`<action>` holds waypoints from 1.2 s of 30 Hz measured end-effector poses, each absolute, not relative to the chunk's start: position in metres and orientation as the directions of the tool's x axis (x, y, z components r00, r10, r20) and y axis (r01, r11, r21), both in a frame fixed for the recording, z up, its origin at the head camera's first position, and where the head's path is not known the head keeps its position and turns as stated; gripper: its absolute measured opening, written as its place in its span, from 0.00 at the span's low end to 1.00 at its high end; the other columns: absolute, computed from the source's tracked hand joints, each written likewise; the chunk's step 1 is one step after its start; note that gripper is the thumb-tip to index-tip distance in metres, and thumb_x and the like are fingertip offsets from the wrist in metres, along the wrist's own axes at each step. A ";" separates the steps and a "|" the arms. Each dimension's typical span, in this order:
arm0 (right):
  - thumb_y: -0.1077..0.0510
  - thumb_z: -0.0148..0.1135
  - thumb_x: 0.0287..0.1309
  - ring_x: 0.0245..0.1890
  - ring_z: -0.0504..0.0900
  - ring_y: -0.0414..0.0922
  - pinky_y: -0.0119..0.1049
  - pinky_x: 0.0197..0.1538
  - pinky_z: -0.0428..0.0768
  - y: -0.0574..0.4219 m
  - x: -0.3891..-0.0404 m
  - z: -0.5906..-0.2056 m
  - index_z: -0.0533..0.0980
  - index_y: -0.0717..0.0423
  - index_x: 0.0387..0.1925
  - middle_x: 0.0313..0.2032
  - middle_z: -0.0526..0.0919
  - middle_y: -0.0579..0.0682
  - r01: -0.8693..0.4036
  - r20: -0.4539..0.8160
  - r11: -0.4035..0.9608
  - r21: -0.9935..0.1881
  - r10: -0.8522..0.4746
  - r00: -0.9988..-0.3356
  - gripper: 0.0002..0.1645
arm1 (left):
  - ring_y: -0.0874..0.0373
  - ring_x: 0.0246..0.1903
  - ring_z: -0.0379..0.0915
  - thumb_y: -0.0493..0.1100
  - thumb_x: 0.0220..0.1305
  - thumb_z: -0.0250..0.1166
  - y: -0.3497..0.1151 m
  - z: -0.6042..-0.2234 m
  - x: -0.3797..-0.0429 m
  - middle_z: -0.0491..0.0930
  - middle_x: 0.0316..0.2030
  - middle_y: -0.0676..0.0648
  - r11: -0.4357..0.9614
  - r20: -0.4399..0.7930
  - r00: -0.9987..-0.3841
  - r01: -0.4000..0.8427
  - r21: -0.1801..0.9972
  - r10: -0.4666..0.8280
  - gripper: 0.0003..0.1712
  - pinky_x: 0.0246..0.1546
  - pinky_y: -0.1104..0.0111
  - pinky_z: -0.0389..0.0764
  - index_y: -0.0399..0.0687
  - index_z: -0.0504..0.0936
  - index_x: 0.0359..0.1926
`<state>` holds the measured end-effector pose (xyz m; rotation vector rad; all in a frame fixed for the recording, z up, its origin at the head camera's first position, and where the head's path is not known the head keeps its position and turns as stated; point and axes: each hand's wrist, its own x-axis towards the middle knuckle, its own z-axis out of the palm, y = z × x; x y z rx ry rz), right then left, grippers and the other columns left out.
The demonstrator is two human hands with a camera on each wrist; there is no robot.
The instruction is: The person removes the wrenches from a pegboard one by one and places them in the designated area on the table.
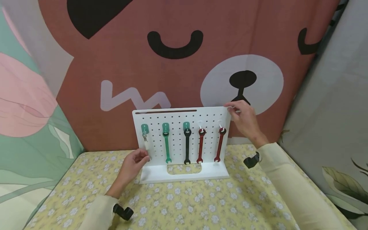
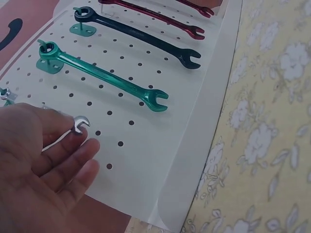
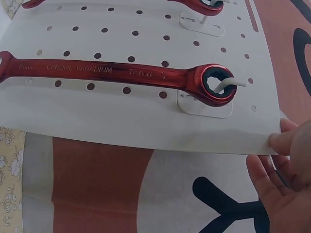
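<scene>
A white pegboard (image 1: 177,145) stands upright on its base, with several combination wrenches hung along it. At its left side my left hand (image 1: 133,164) pinches the lower, open-jaw end of a silver wrench (image 2: 81,124), whose ring end is at a green hook (image 1: 145,128). Beside it hang a green wrench (image 1: 167,147) and a black wrench (image 1: 187,147). Two red wrenches, one inner (image 1: 201,145) and one outer (image 1: 220,145), hang from white hooks farther right. My right hand (image 1: 244,118) grips the board's top right corner, thumb on the front face and fingers around the edge.
A yellow floral cloth (image 1: 178,204) covers the table under the board. Close behind stands a brown curtain (image 1: 178,76) with a cartoon bear print. The board's base has a cutout (image 1: 184,169), and a long slot (image 1: 165,111) runs near its top edge.
</scene>
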<state>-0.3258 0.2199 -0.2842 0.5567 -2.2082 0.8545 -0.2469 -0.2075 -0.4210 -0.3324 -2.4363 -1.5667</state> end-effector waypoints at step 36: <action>0.68 0.60 0.72 0.48 0.81 0.57 0.55 0.52 0.82 0.222 -0.325 -0.281 0.83 0.61 0.51 0.48 0.80 0.59 -0.578 0.692 0.700 -0.419 -0.166 -0.703 0.11 | 0.52 0.35 0.83 0.30 0.74 0.61 -0.209 -0.411 -0.225 0.81 0.36 0.38 0.202 0.457 -0.868 0.491 0.848 0.192 0.13 0.37 0.67 0.85 0.27 0.72 0.55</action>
